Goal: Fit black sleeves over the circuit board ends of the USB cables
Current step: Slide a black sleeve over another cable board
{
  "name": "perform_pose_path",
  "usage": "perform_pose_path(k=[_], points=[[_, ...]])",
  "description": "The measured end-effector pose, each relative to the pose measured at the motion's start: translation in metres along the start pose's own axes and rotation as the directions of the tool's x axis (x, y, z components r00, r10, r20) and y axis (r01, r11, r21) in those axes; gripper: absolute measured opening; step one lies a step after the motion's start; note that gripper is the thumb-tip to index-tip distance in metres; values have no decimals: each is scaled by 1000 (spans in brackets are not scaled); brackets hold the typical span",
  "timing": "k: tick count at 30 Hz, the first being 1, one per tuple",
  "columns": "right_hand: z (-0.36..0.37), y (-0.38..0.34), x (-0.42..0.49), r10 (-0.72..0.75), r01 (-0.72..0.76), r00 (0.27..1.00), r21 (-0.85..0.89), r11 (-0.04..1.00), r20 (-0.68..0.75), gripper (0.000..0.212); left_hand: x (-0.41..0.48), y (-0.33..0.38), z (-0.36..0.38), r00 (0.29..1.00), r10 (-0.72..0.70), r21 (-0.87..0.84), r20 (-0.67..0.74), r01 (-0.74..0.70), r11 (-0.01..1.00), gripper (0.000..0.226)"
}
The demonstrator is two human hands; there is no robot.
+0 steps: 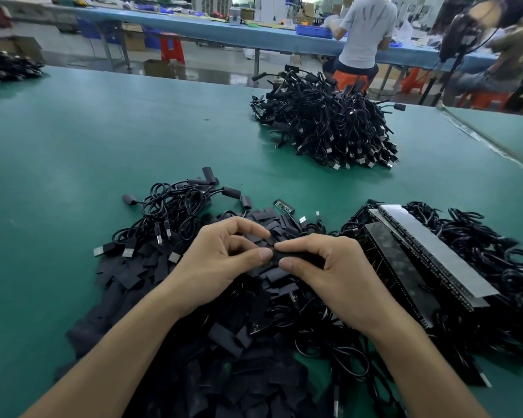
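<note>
At the near edge of the green table [103,131], over a heap of loose sleeves [127,276], I see both hands meeting around one black sleeve [298,258]. Its long axis runs left to right across my view, nearly level, with the right end dipping slightly. The right hand [332,267] pinches it between thumb and forefinger, with the other fingers curled over its right part. The left hand [221,260] has its thumb tip against the sleeve's left end and its fingers curled close above, pinching there. I cannot tell whether a cable end is already inside.

Just behind the hands a bare circuit board [284,206] lies flat on the heap, pointing away and to the left. Left of it sits a tangle of cables [169,206] with sleeved ends and their plugs pointing toward me. To the right, long flat strips [429,251] lie slantwise on another mass of coiled cables [495,267]. Farther back on the table stands a big cable pile [329,125], its plugs fanned along the near side.
</note>
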State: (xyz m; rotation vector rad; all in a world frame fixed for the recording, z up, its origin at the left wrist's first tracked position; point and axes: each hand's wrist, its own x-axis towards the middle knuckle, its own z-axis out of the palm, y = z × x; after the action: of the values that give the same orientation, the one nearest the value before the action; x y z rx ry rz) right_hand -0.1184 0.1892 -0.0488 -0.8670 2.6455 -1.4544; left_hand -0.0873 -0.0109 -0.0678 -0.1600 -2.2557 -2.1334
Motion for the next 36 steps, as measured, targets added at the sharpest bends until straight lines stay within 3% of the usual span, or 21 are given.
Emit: perform_pose_path(k=[4,8,17,25,32,36], points=[[1,0,0,-22,22,999,-2,1000,-36,22,-1,1,-1,1000,1,-19,6,-1,1000,15],[-1,1,0,-10,11,1000,-15,1000,23,17,-1,3,-1,999,-26,-14,25,26,1000,20],[2,0,-2,-71,71,997,-56,996,6,25,-1,4,2,999,-31,-14,38,32,999,13],[4,-1,-1,-122,107,986,-128,986,-112,18,-2,8,-2,992,-125,-47,-18,125,991,18],[6,-5,-2,-92,89,996,-148,985,-15,25,0,6,-2,991,-130,35,11,130,991,14],[8,-5,-2,-126,119,991,-169,978,-34,25,0,6,-1,992,-119,7,31,119,993,12]])
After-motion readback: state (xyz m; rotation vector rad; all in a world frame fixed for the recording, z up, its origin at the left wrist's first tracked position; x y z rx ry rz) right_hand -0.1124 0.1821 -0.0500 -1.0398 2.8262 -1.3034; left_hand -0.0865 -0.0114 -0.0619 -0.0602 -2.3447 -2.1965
